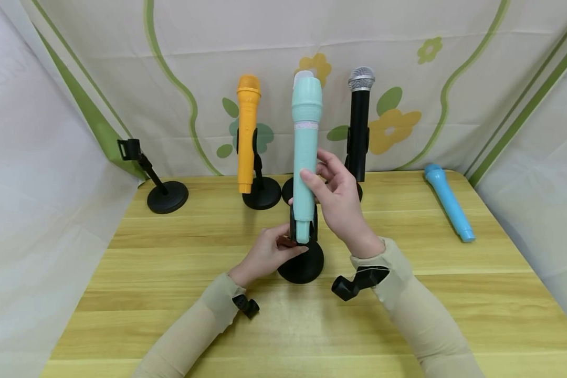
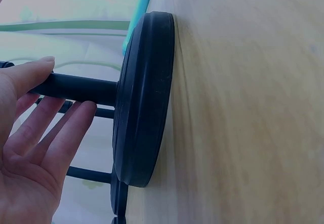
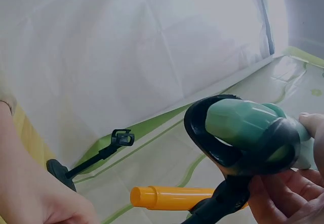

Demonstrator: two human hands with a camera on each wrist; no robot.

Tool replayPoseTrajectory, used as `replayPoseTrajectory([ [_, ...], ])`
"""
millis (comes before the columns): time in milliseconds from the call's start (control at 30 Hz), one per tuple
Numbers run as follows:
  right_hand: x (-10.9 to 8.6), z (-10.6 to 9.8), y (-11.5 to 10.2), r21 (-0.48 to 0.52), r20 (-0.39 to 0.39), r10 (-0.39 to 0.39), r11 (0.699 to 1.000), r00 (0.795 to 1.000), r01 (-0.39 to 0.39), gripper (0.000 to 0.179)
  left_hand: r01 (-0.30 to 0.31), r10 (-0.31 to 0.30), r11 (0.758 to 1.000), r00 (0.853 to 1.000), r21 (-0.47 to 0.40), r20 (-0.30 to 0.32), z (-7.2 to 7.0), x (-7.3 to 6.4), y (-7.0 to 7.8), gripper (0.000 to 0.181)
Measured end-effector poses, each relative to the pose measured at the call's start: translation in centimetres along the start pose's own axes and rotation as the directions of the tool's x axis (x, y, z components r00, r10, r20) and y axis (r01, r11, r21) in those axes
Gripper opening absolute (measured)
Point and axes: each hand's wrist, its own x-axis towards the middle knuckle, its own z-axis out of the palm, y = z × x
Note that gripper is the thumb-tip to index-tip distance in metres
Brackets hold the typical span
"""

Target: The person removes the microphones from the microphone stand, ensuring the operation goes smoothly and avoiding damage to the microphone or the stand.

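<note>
My right hand (image 1: pixel 341 206) grips a mint-green microphone (image 1: pixel 305 157) upright, thumb on its front and fingers behind. Its lower end sits within the black clip (image 3: pixel 195 125) of a desktop stand, as the right wrist view shows. My left hand (image 1: pixel 263 256) holds that stand by its short pole (image 2: pixel 83 88), thumb on one side and fingers on the other. The stand's round black base (image 1: pixel 301 266) is down on the wooden table. Part of the pole is hidden behind the microphone and my left hand in the head view.
Behind stand an orange microphone (image 1: pixel 248 131) and a black microphone with a silver head (image 1: pixel 359 126), both in stands. An unoccupied stand (image 1: pixel 167 196) is at the back left. A blue microphone (image 1: pixel 449 202) lies on the table (image 1: pixel 406 315) at right. Patterned cloth (image 1: pixel 274 31) hangs behind.
</note>
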Motion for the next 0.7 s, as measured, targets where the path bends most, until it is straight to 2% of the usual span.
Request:
replayPoseTrajectory([
  [167,0.2,0.1,0.1,-0.004,-0.014,0.001,1.000,1.000,-0.001,0.045,0.009,-0.009,1.000,1.000,0.006,-0.008,0.1,0.0,-0.4,0.031],
  [433,0.9,0.0,-0.2,0.014,-0.056,-0.015,1.000,0.998,0.016,0.046,0.000,0.000,1.000,1.000,0.012,-0.010,0.4,0.2,-3.5,0.027],
  [700,1.5,-0.7,0.0,0.070,-0.098,-0.012,0.997,0.995,0.019,0.044,-0.016,0.017,1.000,1.000,-0.006,0.014,0.2,0.2,-3.7,0.022],
])
